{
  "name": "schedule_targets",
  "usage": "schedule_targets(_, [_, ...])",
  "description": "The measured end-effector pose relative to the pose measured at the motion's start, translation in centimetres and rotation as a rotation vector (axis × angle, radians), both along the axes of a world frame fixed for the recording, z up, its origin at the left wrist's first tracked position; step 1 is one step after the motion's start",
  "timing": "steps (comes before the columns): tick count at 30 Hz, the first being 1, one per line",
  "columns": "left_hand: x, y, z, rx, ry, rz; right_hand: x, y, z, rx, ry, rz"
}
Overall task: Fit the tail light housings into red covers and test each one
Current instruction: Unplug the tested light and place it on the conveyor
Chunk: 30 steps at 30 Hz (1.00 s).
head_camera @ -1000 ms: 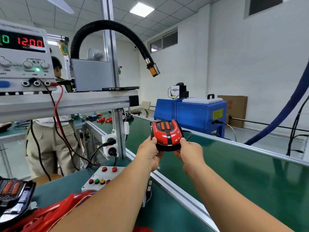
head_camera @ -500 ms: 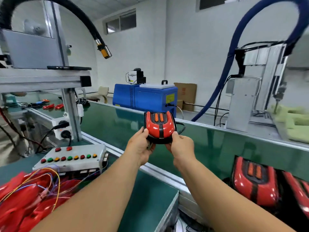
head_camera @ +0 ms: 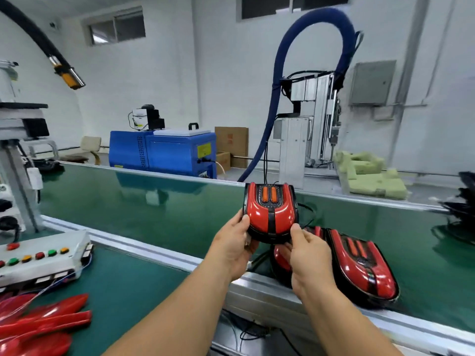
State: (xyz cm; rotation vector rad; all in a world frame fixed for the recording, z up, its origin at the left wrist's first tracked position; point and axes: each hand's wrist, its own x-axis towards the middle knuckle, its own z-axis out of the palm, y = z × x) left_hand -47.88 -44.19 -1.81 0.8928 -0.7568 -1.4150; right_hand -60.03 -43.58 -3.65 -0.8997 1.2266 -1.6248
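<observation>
Placement looks like the step in hand: an assembled tail light (head_camera: 270,214) is held in the middle of the frame, just above the green conveyor belt (head_camera: 154,209), with its domed end toward the camera. The left hand (head_camera: 232,249) grips its left edge and the right hand (head_camera: 308,255) its right edge. On each, the thumb presses on the red top while the other fingers curl under the black base, so both hands pinch the piece between thumb and fingers. Other finished lights (head_camera: 359,265) lie on the belt at the lower right, just past the right hand, which suggests this one is already fitted and, I judge, tested. The next move probably calls for lowering it beside them without knocking them, letting its thin black lead (head_camera: 308,217) fall clear, then loosening both grips together. The cover is glossy red plastic, smooth and rounded like a shell, with a black centre stripe, two orange oval lenses in a dotted panel and a matt black rim. Loose red covers (head_camera: 43,319) lie piled on the table (head_camera: 133,286) at the lower left, near a white button box (head_camera: 43,255).
</observation>
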Motion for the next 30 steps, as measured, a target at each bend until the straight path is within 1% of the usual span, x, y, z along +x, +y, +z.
schedule_targets(3, [-2.6, -0.1, -0.2, 0.021, -0.047, -0.057, -2.6, 0.5, -0.7, -0.003, -0.054, -0.004])
schedule_targets(6, [-4.1, -0.4, -0.5, 0.058, -0.118, -0.087, -4.4, 0.5, -1.3, 0.042, -0.065, -0.006])
schedule_targets(9, [-4.9, -0.7, -0.7, 0.084, -0.168, -0.116, -5.6, 0.3, -1.8, 0.099, -0.094, 0.035])
schedule_targets(13, [-5.2, -1.3, -0.7, 0.099, -0.246, -0.133, -6.4, 0.1, -1.9, 0.127, -0.114, 0.058])
schedule_targets(15, [-5.1, -1.5, -0.5, 0.114, -0.345, -0.119, -6.7, 0.0, -2.0, 0.142, -0.104, 0.067])
schedule_targets(19, [-5.0, -1.7, -0.5, 0.091, -0.65, -0.113, -6.7, 0.3, -3.1, 0.161, 0.002, 0.086])
schedule_targets(22, [-5.0, -1.9, -1.0, 0.073, -0.769, -0.093, -6.7, 0.7, -3.9, 0.157, 0.09, 0.052])
schedule_targets(24, [-4.9, -2.1, -1.3, 0.09, -0.78, -0.065, -6.6, 0.9, -4.1, 0.164, 0.138, 0.031])
schedule_targets(30, [-4.7, -1.5, -1.6, 0.15, -0.707, -0.017, -5.9, 1.7, -4.2, 0.151, 0.174, -0.041])
